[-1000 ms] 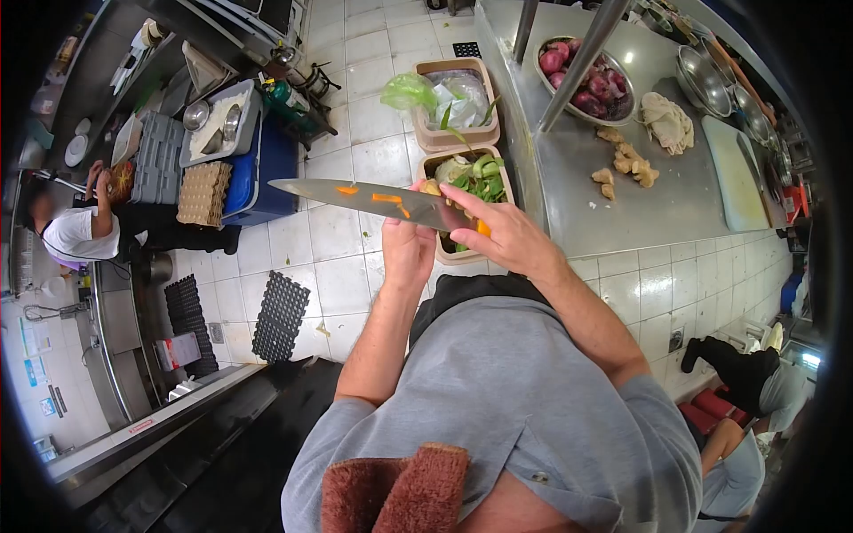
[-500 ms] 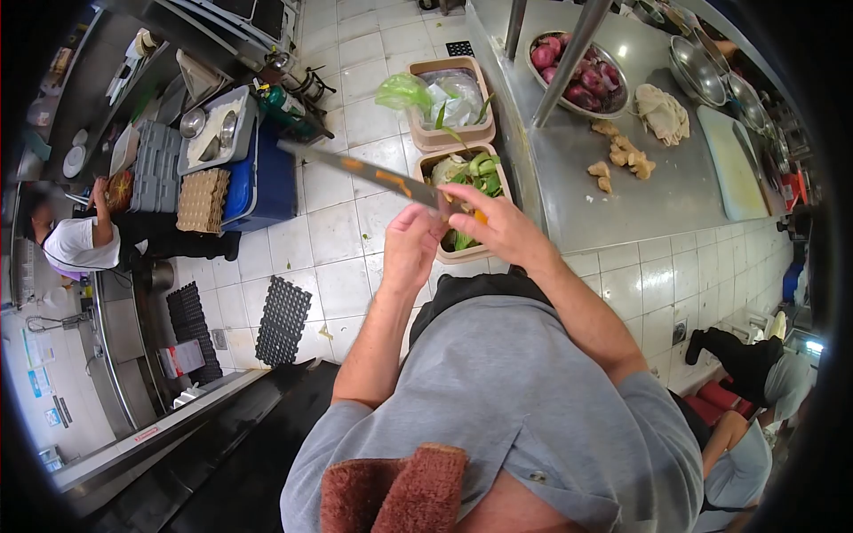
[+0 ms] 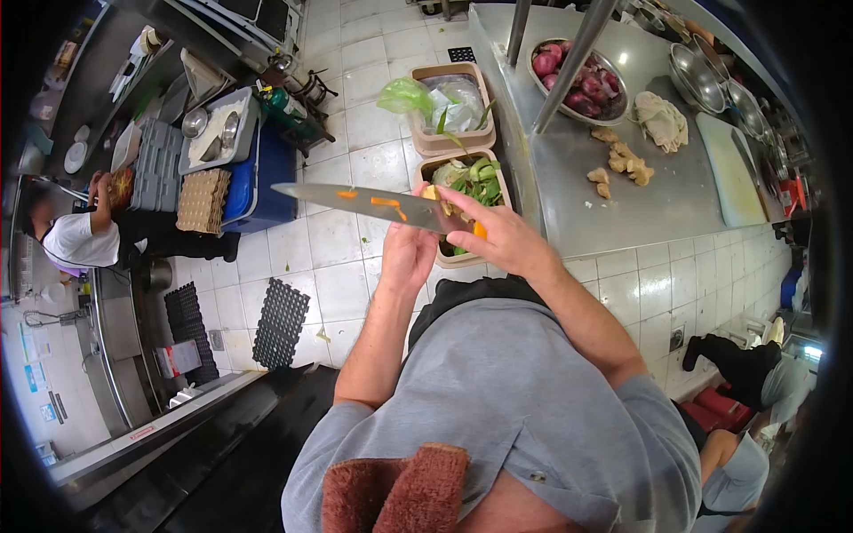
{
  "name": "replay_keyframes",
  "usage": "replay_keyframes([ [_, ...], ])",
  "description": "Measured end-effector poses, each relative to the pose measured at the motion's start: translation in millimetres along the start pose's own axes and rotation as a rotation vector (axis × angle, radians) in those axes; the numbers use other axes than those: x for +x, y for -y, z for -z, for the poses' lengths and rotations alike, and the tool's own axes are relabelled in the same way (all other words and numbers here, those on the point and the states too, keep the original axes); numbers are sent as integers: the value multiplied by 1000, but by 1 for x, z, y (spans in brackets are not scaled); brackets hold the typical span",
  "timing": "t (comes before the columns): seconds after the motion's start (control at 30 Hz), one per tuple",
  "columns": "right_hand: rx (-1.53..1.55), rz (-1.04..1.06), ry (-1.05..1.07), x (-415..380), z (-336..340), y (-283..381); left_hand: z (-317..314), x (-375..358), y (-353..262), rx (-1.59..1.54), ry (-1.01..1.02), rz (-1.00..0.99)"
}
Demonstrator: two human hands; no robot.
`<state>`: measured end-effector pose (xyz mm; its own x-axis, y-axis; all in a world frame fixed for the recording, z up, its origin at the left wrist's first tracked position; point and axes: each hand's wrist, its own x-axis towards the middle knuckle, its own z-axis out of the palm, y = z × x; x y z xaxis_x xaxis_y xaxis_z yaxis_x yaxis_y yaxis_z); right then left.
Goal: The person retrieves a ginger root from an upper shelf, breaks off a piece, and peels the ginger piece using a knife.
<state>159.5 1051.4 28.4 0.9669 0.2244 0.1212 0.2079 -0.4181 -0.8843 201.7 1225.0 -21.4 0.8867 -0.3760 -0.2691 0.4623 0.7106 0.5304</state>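
Observation:
My right hand (image 3: 508, 238) is closed around the orange-handled end of a large knife (image 3: 355, 200), whose blade points left with orange bits stuck to it. A small pale yellow piece (image 3: 430, 192) shows above the blade's upper edge, pinched by my left hand (image 3: 409, 258), whose fingers are partly hidden behind the blade. Both hands are close together in front of my body, over the near edge of a beige bin (image 3: 508, 186) holding green leaves and peelings.
A steel table (image 3: 569, 209) at the right bears a bowl of red onions (image 3: 582, 82), ginger (image 3: 629, 163), a pale cloth (image 3: 661, 121) and a cutting board (image 3: 724, 169). Another bin (image 3: 453, 142) holds plastic bags. One person (image 3: 84, 240) stands at the left; others are at the lower right.
The knife blade has turned nearer to level and its broad side shows more. The pale yellow piece has come into view above the blade.

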Motion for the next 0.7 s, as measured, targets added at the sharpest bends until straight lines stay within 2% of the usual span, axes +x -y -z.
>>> replay_keyframes([
  [0.3,-113,-3,-13,-4,-2,5,0,-3,5,65,31,-28],
  [0.4,-149,65,-90,-1,-8,3,1,-1,6,94,5,-45],
  [0.5,-142,43,-113,3,-9,-3,0,-3,12,153,12,15],
  [0.63,48,-90,-154,12,-3,-22,-8,-8,15,118,-48,55],
  [0.7,261,-310,-58,9,3,-27,-5,-3,11,69,-17,33],
])
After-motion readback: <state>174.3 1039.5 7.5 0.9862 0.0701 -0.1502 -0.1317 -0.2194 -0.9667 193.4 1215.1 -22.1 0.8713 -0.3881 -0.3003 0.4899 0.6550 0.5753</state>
